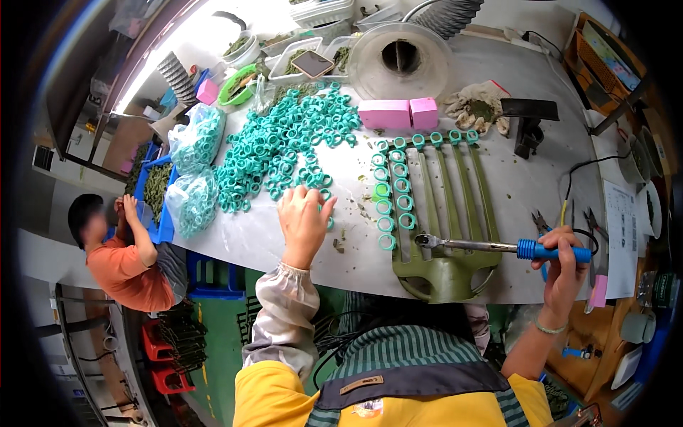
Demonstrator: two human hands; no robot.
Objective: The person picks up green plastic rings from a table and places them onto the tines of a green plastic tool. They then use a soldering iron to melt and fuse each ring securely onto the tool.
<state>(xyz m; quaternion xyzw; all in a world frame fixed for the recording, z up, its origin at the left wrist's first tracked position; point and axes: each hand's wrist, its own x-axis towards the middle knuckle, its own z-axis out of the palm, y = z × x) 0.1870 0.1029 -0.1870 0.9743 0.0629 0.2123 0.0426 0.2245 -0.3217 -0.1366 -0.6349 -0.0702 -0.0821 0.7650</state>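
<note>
My left hand (pixel 304 222) is palm down at the near edge of a pile of teal plastic rings (pixel 274 146). Its fingers are bent and the thumb stands apart from them; the fingertips are hidden. Close to the thumb a bit of teal ring shows. With my right hand (pixel 562 260) I grip the blue handle of a soldering iron (pixel 526 248), its metal shaft pointing left. The rounded tip is over an olive-green moulded part (pixel 455 274) with several long prongs. Teal rings sit at the prongs' far ends, and two columns of rings (pixel 385 206) line its left side.
Two pink blocks (pixel 388 114), a soiled glove (pixel 478 105) and a black stand (pixel 529 117) lie beyond the part. Pliers (pixel 542 222) are at the right. Bags of rings (pixel 193 203) edge the left. A person in orange (pixel 131 267) sits at far left.
</note>
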